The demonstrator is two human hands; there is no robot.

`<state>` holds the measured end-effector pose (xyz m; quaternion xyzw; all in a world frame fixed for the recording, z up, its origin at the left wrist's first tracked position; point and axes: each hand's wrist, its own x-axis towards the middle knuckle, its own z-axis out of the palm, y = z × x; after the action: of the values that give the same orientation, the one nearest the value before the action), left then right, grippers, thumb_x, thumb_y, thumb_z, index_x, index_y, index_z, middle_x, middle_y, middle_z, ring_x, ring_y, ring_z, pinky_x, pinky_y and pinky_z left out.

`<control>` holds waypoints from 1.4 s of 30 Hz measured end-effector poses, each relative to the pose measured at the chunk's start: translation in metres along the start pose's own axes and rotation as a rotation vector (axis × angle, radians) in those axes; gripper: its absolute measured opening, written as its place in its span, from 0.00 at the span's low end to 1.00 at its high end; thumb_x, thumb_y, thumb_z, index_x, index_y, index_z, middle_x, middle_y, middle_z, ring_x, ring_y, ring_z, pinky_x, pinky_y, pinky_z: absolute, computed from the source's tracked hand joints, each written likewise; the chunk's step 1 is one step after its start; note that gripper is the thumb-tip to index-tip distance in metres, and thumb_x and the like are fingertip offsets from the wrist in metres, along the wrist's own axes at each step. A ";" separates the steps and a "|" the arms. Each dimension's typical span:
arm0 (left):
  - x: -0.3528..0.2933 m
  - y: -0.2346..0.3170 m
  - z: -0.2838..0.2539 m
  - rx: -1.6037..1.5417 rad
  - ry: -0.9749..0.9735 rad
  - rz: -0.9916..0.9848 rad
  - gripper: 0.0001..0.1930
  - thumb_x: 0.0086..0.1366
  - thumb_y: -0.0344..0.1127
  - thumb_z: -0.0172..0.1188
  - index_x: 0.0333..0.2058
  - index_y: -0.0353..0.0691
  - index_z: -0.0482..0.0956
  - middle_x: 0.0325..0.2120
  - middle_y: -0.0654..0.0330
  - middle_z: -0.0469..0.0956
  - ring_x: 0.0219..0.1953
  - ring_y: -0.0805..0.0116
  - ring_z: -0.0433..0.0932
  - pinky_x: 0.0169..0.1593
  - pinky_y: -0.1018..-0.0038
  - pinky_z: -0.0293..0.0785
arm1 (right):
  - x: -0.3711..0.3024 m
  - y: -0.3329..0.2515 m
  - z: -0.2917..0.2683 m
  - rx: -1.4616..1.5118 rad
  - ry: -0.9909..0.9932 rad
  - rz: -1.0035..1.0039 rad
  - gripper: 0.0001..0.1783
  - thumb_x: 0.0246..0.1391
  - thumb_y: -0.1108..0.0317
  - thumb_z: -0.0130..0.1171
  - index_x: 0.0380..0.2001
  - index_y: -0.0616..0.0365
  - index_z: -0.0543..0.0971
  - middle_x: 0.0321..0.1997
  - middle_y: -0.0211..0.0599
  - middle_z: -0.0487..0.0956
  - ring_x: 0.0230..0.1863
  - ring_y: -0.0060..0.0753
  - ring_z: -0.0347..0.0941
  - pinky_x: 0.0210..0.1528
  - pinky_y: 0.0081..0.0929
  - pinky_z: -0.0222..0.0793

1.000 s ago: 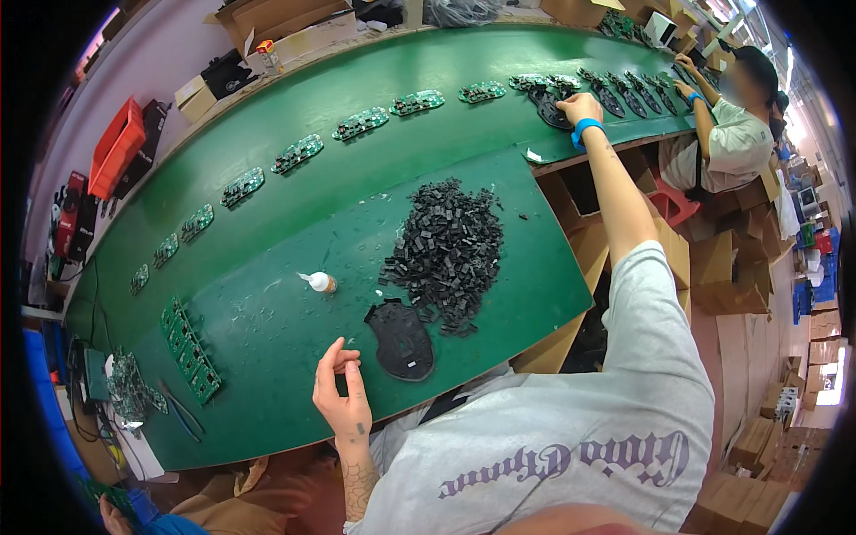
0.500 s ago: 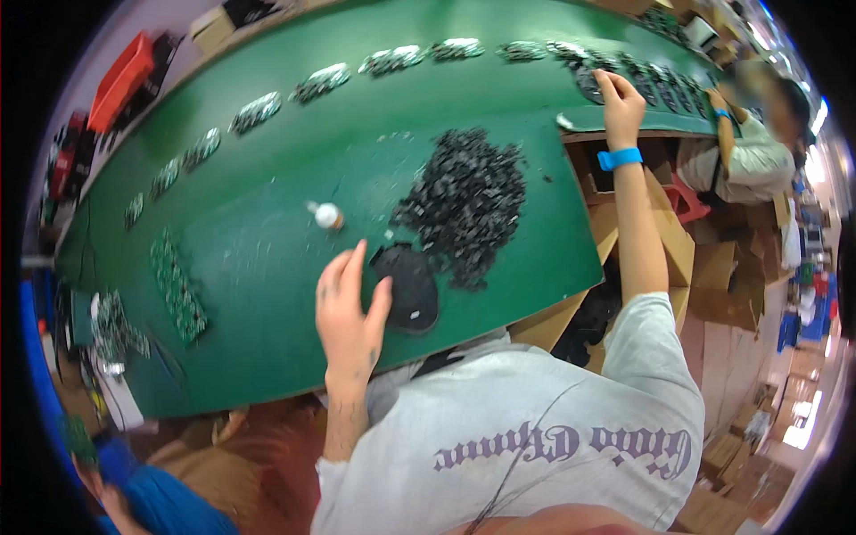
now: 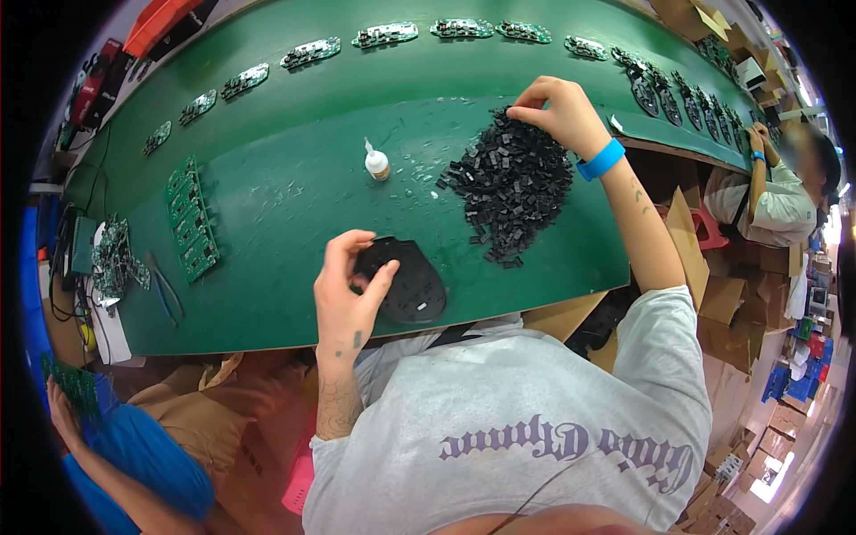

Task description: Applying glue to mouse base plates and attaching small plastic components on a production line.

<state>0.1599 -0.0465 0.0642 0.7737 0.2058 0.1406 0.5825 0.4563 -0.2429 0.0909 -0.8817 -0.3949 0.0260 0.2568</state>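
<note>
On the green table [image 3: 285, 308] near its front edge lies a black, rounded plastic shell [image 3: 412, 281], like the base of a computer mouse, with a small white mark. My left hand [image 3: 349, 290] is closed at its left side, thumb and fingers curled about the rim. Farther right, a heap of small black plastic pieces [image 3: 513, 192] is spread out. My right hand [image 3: 562, 111] is pinched at the heap's far edge, and its fingertips hide whatever is between them. A white-capped dropper bottle [image 3: 377, 164] stands upright left of the heap.
A curved row of circuit boards [image 3: 383, 35] runs along the far side. Boards with black shells [image 3: 644, 89] lie at far right. A green board panel [image 3: 190, 223] and pliers [image 3: 163, 290] are at left. Co-workers sit on both sides; an open cardboard box [image 3: 687, 232] stands at right.
My right hand has come back from the boards at far right to the heap, fingers pinched. My left hand has closed about the shell's edge. The view has shifted slightly.
</note>
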 end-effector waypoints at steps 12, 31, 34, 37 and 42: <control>0.003 0.008 0.006 -0.332 0.132 -0.029 0.22 0.59 0.25 0.62 0.50 0.38 0.65 0.36 0.61 0.69 0.33 0.80 0.72 0.27 0.86 0.71 | -0.031 -0.034 -0.001 0.603 0.019 0.134 0.08 0.51 0.69 0.62 0.30 0.64 0.81 0.30 0.34 0.82 0.34 0.22 0.78 0.34 0.18 0.71; 0.013 0.024 0.042 -0.054 0.067 0.345 0.20 0.57 0.24 0.64 0.48 0.36 0.73 0.33 0.61 0.76 0.33 0.80 0.75 0.37 0.83 0.72 | -0.107 -0.112 0.039 1.048 -0.081 0.337 0.13 0.44 0.78 0.68 0.36 0.66 0.78 0.41 0.43 0.79 0.37 0.24 0.78 0.41 0.20 0.77; 0.020 0.025 0.044 -0.031 0.006 0.433 0.19 0.56 0.26 0.64 0.48 0.37 0.72 0.38 0.57 0.78 0.35 0.69 0.80 0.37 0.76 0.76 | -0.104 -0.110 0.029 1.080 -0.152 0.391 0.14 0.44 0.77 0.68 0.36 0.64 0.77 0.35 0.39 0.81 0.35 0.23 0.78 0.39 0.19 0.75; 0.023 0.029 0.039 -0.011 -0.084 0.435 0.24 0.55 0.29 0.66 0.51 0.37 0.71 0.39 0.56 0.78 0.34 0.71 0.79 0.35 0.77 0.75 | -0.103 -0.105 0.023 1.140 -0.323 0.491 0.10 0.46 0.74 0.67 0.33 0.65 0.80 0.33 0.35 0.81 0.34 0.20 0.77 0.39 0.17 0.73; 0.017 0.029 0.032 -0.147 -0.103 0.184 0.26 0.60 0.32 0.61 0.56 0.35 0.66 0.39 0.57 0.78 0.30 0.76 0.76 0.33 0.81 0.72 | -0.084 -0.058 -0.004 0.890 0.138 0.425 0.11 0.48 0.68 0.66 0.34 0.61 0.82 0.30 0.26 0.80 0.32 0.14 0.73 0.36 0.14 0.67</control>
<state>0.1934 -0.0722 0.0821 0.7508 0.0930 0.1680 0.6320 0.3601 -0.2723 0.1086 -0.7473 -0.1392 0.1856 0.6227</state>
